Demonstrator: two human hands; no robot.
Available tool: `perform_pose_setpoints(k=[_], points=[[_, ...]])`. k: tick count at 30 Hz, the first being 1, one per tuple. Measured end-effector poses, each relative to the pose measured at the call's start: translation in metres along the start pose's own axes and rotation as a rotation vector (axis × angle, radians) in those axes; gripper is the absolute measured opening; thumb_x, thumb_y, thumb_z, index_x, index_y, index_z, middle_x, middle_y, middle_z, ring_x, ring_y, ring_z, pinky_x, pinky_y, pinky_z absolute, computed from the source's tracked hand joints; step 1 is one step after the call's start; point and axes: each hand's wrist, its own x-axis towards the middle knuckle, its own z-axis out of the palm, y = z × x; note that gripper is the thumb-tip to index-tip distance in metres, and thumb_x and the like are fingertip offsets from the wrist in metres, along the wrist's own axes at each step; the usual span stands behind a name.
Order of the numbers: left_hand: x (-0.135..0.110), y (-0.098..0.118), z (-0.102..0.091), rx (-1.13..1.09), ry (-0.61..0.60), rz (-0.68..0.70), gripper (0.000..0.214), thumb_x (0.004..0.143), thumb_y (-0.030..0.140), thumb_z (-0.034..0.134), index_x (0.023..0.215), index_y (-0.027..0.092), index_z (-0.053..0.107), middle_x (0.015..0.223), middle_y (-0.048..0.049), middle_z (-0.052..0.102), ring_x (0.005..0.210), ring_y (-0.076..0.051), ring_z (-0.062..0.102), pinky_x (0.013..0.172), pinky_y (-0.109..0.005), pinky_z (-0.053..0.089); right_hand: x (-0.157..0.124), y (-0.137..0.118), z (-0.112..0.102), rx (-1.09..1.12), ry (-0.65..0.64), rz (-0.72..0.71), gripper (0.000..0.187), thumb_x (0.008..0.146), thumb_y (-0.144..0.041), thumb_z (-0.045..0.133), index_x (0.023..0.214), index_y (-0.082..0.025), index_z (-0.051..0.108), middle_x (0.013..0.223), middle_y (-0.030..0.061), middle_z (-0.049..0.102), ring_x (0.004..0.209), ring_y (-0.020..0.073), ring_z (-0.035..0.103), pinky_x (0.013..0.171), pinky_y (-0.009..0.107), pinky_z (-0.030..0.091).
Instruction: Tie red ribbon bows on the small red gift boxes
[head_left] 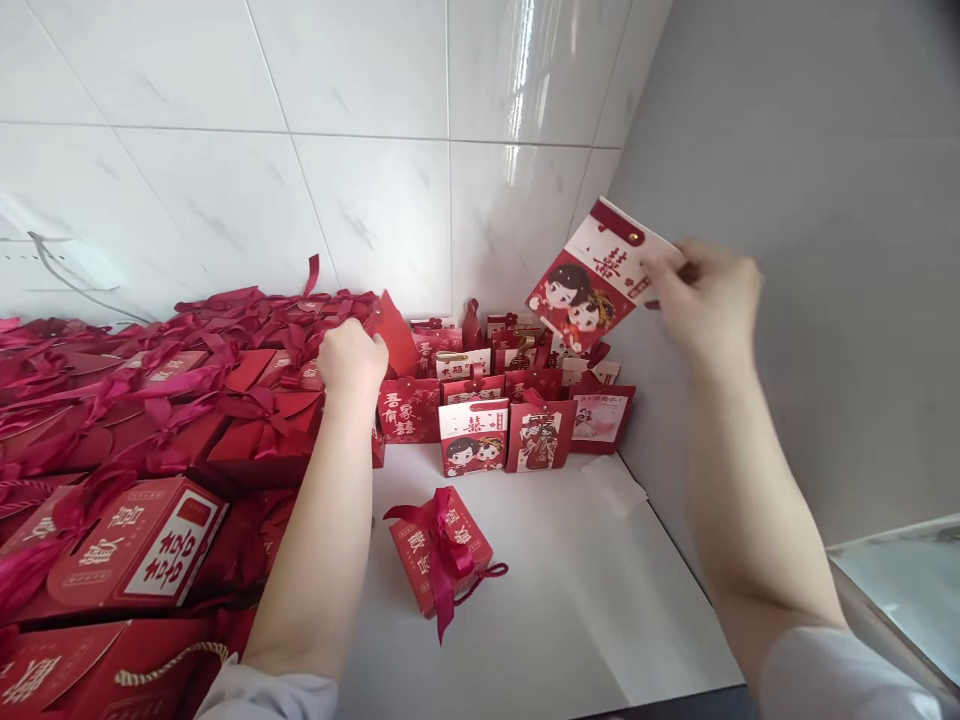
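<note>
My right hand [705,295] is raised near the grey side wall and pinches a red and white gift box [596,280] printed with a cartoon couple, tilted in the air. My left hand [351,355] is closed around the edge of a plain red box flap [394,335] at the back of the white tabletop [570,560]. Below the held box stand rows of small red gift boxes [510,415] against the tiled wall. A single red box tied with a dark red ribbon [441,550] lies alone on the table between my forearms.
A heap of red ribbon-tied boxes [150,390] fills the left side. Larger red boxes with white labels [142,545] lie at the front left. The white tiled wall [360,150] closes the back, the grey wall [810,200] the right. A glass edge [900,580] shows at lower right.
</note>
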Motion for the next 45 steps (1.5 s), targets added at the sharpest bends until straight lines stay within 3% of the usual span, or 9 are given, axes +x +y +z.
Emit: perform_pose_setpoints(k=[3, 7, 12, 19, 24, 28, 35, 40, 45], points=[[-0.004, -0.005, 0.006, 0.001, -0.073, -0.016, 0.028, 0.084, 0.035, 0.066, 0.1, 0.012, 0.062, 0.1, -0.0293, 0.07, 0.099, -0.047, 0.068, 0.082, -0.06, 0.054, 0.032, 0.007, 0.044, -0.065, -0.024, 0.045, 0.026, 0.09, -0.031, 0.058, 0.066, -0.021, 0.052, 0.064, 0.0032, 0.059, 0.06, 0.0154, 0.045, 0.066, 0.034, 0.042], [-0.024, -0.003, -0.009, 0.04, -0.044, -0.007, 0.051, 0.086, 0.044, 0.065, 0.125, 0.012, 0.053, 0.103, -0.0259, 0.07, 0.095, -0.046, 0.069, 0.078, -0.058, 0.054, 0.048, 0.019, 0.094, -0.046, -0.086, 0.016, 0.025, 0.094, -0.034, 0.055, 0.072, -0.021, 0.057, 0.072, 0.006, 0.063, 0.065, 0.0181, 0.05, 0.072, 0.036, 0.045], [-0.055, 0.0, -0.036, -0.106, -0.013, 0.162, 0.031, 0.09, 0.048, 0.06, 0.106, 0.022, 0.065, 0.096, -0.0091, 0.073, 0.088, -0.032, 0.07, 0.081, -0.046, 0.054, 0.055, 0.027, 0.137, 0.118, -0.259, -0.101, 0.019, 0.096, -0.035, 0.053, 0.098, -0.021, 0.066, 0.091, 0.0098, 0.07, 0.088, 0.0267, 0.062, 0.09, 0.045, 0.048], [-0.082, -0.017, -0.02, -0.516, -0.888, 0.433, 0.025, 0.089, 0.045, 0.062, 0.101, 0.027, 0.075, 0.104, -0.0036, 0.076, 0.095, -0.022, 0.071, 0.082, -0.031, 0.056, 0.071, 0.043, 0.191, 0.274, -0.457, -0.065, 0.026, 0.098, -0.024, 0.046, 0.118, -0.018, 0.061, 0.108, 0.0098, 0.071, 0.101, 0.0238, 0.064, 0.099, 0.046, 0.05], [-0.092, -0.032, 0.002, -0.533, -1.211, 0.41, 0.041, 0.079, 0.04, 0.074, 0.118, 0.028, 0.073, 0.125, -0.0071, 0.072, 0.108, -0.026, 0.07, 0.094, -0.035, 0.055, 0.063, 0.055, 0.214, 0.355, -0.519, 0.0, 0.066, 0.093, -0.022, 0.056, 0.153, -0.021, 0.029, 0.137, 0.0145, 0.061, 0.112, 0.0241, 0.065, 0.101, 0.047, 0.052], [-0.098, -0.042, 0.016, -0.598, -1.352, 0.398, 0.05, 0.074, 0.031, 0.078, 0.123, 0.03, 0.071, 0.13, -0.0072, 0.07, 0.12, -0.026, 0.066, 0.106, -0.039, 0.048, 0.048, 0.053, 0.213, 0.345, -0.435, 0.027, 0.091, 0.089, -0.033, 0.065, 0.16, -0.021, 0.009, 0.158, 0.0212, 0.036, 0.134, 0.0324, 0.053, 0.11, 0.055, 0.045], [-0.109, -0.057, 0.036, -0.633, -1.49, 0.335, 0.027, 0.081, 0.034, 0.071, 0.106, 0.024, 0.075, 0.115, -0.008, 0.074, 0.108, -0.023, 0.069, 0.098, -0.036, 0.051, 0.012, 0.03, 0.179, 0.222, -0.259, -0.042, 0.067, 0.093, -0.035, 0.053, 0.152, -0.016, 0.027, 0.157, 0.0207, 0.036, 0.149, 0.033, 0.033, 0.123, 0.054, 0.028], [-0.125, -0.065, 0.034, -0.694, -1.218, 0.219, 0.019, 0.084, 0.039, 0.067, 0.091, 0.022, 0.074, 0.1, -0.0048, 0.075, 0.097, -0.022, 0.068, 0.092, -0.035, 0.051, -0.05, -0.001, 0.119, 0.295, -0.252, -0.175, 0.054, 0.096, -0.035, 0.05, 0.146, -0.023, 0.034, 0.152, 0.0157, 0.043, 0.141, 0.0318, 0.044, 0.114, 0.055, 0.042], [-0.143, -0.071, 0.045, -0.661, -0.771, 0.166, 0.016, 0.084, 0.035, 0.065, 0.087, 0.02, 0.069, 0.089, -0.0031, 0.072, 0.082, -0.019, 0.066, 0.079, -0.031, 0.052, -0.126, -0.033, 0.059, 0.371, -0.347, -0.217, 0.033, 0.099, -0.036, 0.053, 0.131, -0.027, 0.052, 0.14, 0.0113, 0.056, 0.138, 0.03, 0.048, 0.114, 0.051, 0.043]])
